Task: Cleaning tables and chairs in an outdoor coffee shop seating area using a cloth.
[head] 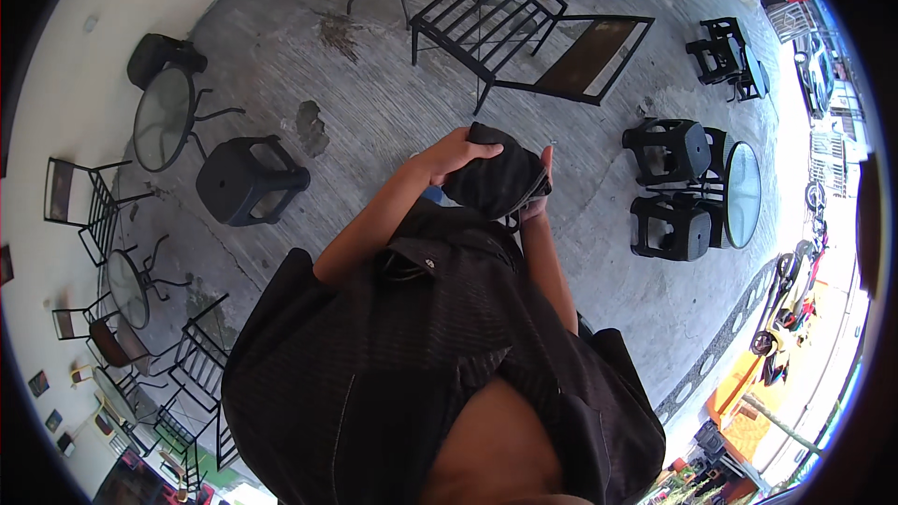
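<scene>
Both my hands hold a black fabric pouch [494, 172] in front of my body, above the concrete floor. My left hand [456, 156] grips its upper left side, with the thumb lying across the cloth. My right hand [540, 196] supports it from the right and is partly hidden behind it. A seam or zipper edge runs along the pouch's right side, and a thin dark loop hangs from its lower end. Whether anything is inside, I cannot tell. My dark shirt [421, 322] fills the space below the hands.
A metal-frame chair [519, 35] with bare slats stands ahead. A black plastic stool [249, 179] and a round glass table [165, 119] are at left. More stools [666, 151] surround another glass table [744, 195] at right. Motorcycles [779, 294] are parked beyond the floor's edge.
</scene>
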Demonstrator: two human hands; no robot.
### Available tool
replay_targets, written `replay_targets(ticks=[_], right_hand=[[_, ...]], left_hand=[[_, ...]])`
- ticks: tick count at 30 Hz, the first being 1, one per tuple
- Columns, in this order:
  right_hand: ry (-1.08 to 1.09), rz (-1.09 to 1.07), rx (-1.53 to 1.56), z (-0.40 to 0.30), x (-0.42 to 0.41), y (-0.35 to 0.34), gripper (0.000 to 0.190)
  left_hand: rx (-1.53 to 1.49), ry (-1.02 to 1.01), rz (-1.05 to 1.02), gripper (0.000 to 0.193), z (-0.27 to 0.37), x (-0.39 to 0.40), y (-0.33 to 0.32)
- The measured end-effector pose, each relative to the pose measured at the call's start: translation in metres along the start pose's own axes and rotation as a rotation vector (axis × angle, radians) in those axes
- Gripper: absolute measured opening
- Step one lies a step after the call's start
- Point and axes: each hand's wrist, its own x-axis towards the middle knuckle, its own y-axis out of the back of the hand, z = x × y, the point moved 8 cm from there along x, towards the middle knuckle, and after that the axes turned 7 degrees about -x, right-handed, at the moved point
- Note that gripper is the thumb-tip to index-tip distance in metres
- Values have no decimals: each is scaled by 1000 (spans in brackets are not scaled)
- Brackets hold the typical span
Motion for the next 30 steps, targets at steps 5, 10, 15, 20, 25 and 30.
replay_targets(ticks=[5, 10, 15, 20, 25, 30], right_hand=[[83, 148, -231, -32, 34, -21, 83], [139, 166, -346, -61, 71, -32, 82], [267, 68, 82, -101, 50, -74, 90], [394, -233, 80, -179, -13, -62, 73], [694, 341, -256, -257, -53, 56, 67], [850, 347, -128, -355, -111, 93, 71]], left_hand=[[875, -349, 378, 68, 108, 30, 22], [1235, -725, 698, 76, 170, 38, -6], [1437, -932, 274, 69, 143, 84, -99], [1041, -1173, -89, 63, 145, 125, -193], [1255, -1218, -445, 58, 77, 163, -318], [1430, -1224, -713, 58, 16, 244, -429]])
